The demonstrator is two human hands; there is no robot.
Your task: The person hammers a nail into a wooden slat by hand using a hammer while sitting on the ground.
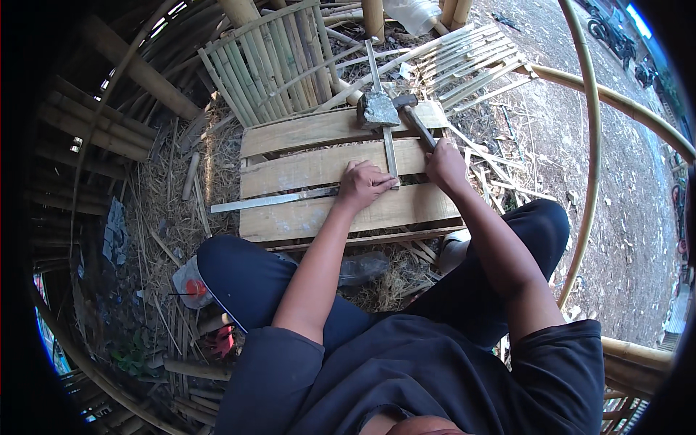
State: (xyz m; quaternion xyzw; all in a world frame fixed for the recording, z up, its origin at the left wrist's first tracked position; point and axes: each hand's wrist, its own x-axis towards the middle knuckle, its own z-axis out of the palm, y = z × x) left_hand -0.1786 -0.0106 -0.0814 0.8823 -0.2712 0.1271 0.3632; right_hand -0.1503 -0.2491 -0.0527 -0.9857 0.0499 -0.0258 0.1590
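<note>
Bamboo strip [391, 156]: lying across the planks of the wooden worktop [290, 221], pointing away from the person
Stone [378, 110]: grey, resting on top of the strip
Left hand [360, 187]: fingers bunched at the strip's near end; cannot tell whether they pinch it
Right hand [447, 165]: fingers wrapped around the handle of the hammer [417, 125], its head beside the stone

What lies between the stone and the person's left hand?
In the head view, a narrow strip runs there from the stone to the left hand, over the wooden slats.
</note>
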